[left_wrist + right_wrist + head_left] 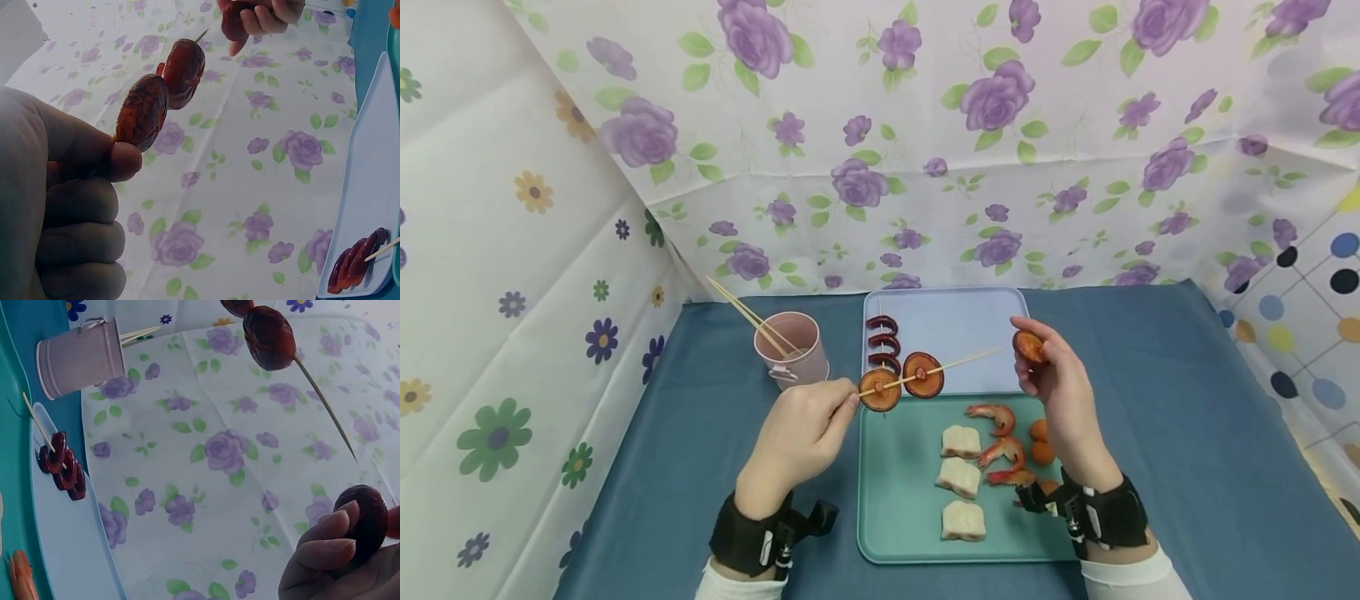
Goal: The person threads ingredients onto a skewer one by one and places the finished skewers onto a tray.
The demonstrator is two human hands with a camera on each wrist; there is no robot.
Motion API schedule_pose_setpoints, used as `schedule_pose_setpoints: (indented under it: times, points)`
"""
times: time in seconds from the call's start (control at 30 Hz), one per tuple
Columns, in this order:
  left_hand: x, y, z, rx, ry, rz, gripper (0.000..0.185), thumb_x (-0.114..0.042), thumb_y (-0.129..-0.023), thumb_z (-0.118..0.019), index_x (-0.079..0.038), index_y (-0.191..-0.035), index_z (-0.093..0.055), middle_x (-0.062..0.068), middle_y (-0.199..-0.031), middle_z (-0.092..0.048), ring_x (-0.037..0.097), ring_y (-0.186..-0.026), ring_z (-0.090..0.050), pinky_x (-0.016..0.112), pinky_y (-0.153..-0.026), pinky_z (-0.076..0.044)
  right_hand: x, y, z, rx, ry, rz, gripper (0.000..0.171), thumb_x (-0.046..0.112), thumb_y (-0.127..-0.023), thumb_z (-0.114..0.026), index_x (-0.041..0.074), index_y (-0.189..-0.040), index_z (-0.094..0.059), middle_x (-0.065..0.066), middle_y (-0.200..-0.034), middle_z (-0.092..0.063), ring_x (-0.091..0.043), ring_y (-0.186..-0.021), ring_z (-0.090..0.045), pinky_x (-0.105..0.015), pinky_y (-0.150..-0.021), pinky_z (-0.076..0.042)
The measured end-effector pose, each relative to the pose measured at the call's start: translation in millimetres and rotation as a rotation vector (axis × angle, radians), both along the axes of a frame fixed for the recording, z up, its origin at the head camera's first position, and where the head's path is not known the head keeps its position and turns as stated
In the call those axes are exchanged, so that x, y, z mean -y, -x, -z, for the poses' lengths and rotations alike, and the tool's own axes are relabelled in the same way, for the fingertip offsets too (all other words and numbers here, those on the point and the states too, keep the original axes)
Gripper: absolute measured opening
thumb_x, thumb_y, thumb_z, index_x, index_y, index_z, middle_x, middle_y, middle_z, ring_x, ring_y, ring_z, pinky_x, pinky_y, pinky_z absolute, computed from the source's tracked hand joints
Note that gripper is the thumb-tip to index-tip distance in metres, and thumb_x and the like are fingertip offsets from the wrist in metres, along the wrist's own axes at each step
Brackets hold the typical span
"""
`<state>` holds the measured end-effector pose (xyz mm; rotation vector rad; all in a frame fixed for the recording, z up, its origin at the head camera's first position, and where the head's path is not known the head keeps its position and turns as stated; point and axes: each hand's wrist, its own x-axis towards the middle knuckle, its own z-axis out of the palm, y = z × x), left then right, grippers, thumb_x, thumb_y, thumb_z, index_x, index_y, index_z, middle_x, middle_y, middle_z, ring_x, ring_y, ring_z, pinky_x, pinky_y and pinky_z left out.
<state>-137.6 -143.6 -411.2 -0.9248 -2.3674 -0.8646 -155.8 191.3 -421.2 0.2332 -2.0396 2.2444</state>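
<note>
Pinched tight in the left hand (801,433) is the blunt end of a bamboo skewer (958,362), already carrying two mushroom caps (922,375) over the green tray (895,508). Right hand (1060,387) has its fingertips clamped on a third mushroom cap (1028,346), just off the pointed tip. I'd say line the cap's middle up with the point, hold the stick level, then push on straight, fingers clear of the tip.

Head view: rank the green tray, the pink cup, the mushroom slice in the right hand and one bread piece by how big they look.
1. Green tray, by far the largest.
2. Pink cup.
3. Bread piece.
4. Mushroom slice pinched in the right hand, smallest, partly hidden by fingers, so its rank below the bread is unsure.
</note>
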Motion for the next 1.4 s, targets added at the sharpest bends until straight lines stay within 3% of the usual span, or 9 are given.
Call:
schedule_pose_setpoints:
  times: [0.17,0.37,0.63,0.83,0.9,1.07,1.2,1.4]
  points:
    - [-4,0.3,-1.3,0.008,0.019,0.018,0.034,-0.003,-0.101,-0.063,-0.017,-0.073,-0.051,-0.009,-0.064,-0.033,0.003,-0.054,-0.031,0.022,-0.052,-0.027,0,1.5,-0.7,-0.009,-0.045,0.027,0.051,0.026,-0.118,-0.023,0.009,-0.154,-0.055,-0.012,-0.101,-0.047,-0.023,-0.080,-0.042,-0.031,-0.070,-0.036]
    - [-6,-0.1,-1.4,0.031,0.035,0.012,0.035,-0.004,-0.101,-0.063,-0.018,-0.072,-0.050,-0.010,-0.063,-0.032,0.002,-0.053,-0.030,0.022,-0.052,-0.026,3,0.5,-0.5,-0.039,-0.210,0.108,0.050,0.022,-0.117,-0.024,0.018,-0.153,-0.059,-0.014,-0.097,-0.047,-0.029,-0.075,-0.041,-0.034,-0.072,-0.038]
    - [-6,0.0,-1.2,0.043,0.040,0.002,0.035,-0.005,-0.102,-0.062,-0.018,-0.072,-0.050,-0.010,-0.063,-0.032,0.002,-0.053,-0.030,0.022,-0.051,-0.026,6,0.0,2.4,-0.135,-0.264,0.151,0.047,0.017,-0.117,-0.028,0.015,-0.150,-0.061,-0.013,-0.094,-0.050,-0.026,-0.074,-0.044,-0.032,-0.071,-0.039]
    - [-7,0.2,-0.9,0.050,0.047,0.001,0.035,-0.006,-0.103,-0.062,-0.018,-0.072,-0.050,-0.010,-0.063,-0.032,0.002,-0.053,-0.030,0.022,-0.051,-0.025,7,0.3,4.7,-0.223,-0.361,0.163,0.046,0.011,-0.116,-0.031,0.018,-0.148,-0.064,-0.008,-0.093,-0.058,-0.021,-0.070,-0.047,-0.029,-0.068,-0.041]
    - [-7,0.2,-0.4,0.054,0.049,0.002,0.035,-0.006,-0.103,-0.062,-0.018,-0.072,-0.050,-0.010,-0.063,-0.032,0.002,-0.053,-0.030,0.022,-0.051,-0.025,8,0.8,5.9,-0.250,-0.387,0.166,0.046,0.009,-0.115,-0.033,0.017,-0.147,-0.065,-0.006,-0.085,-0.055,-0.019,-0.066,-0.044,-0.029,-0.065,-0.039]
    - [-7,0.2,0.5,0.056,0.045,-0.001,0.035,-0.005,-0.102,-0.062,-0.018,-0.072,-0.050,-0.010,-0.063,-0.032,0.002,-0.052,-0.030,0.022,-0.050,-0.025,9,2.2,8.7,-0.299,-0.393,0.163,0.046,0.002,-0.112,-0.036,0.011,-0.148,-0.063,-0.005,-0.073,-0.049,-0.017,-0.058,-0.037,-0.031,-0.060,-0.033]
    - [-7,0.2,0.7,0.048,0.039,-0.002,0.034,-0.005,-0.102,-0.063,-0.018,-0.072,-0.051,-0.010,-0.063,-0.032,0.001,-0.052,-0.030,0.022,-0.050,-0.025,9,0.9,9.2,-0.302,-0.351,0.135,0.043,0.001,-0.112,-0.039,0.008,-0.147,-0.062,-0.007,-0.086,-0.057,-0.018,-0.065,-0.044,-0.031,-0.064,-0.036]
    - [-6,0.2,1.6,0.024,0.013,0.006,0.031,-0.004,-0.101,-0.063,-0.017,-0.075,-0.055,-0.010,-0.063,-0.034,0.001,-0.053,-0.031,0.021,-0.051,-0.027,12,-2.4,6.1,-0.329,-0.205,0.042,0.039,-0.001,-0.111,-0.045,-0.001,-0.148,-0.058,-0.008,-0.100,-0.064,-0.016,-0.080,-0.055,-0.028,-0.070,-0.042]
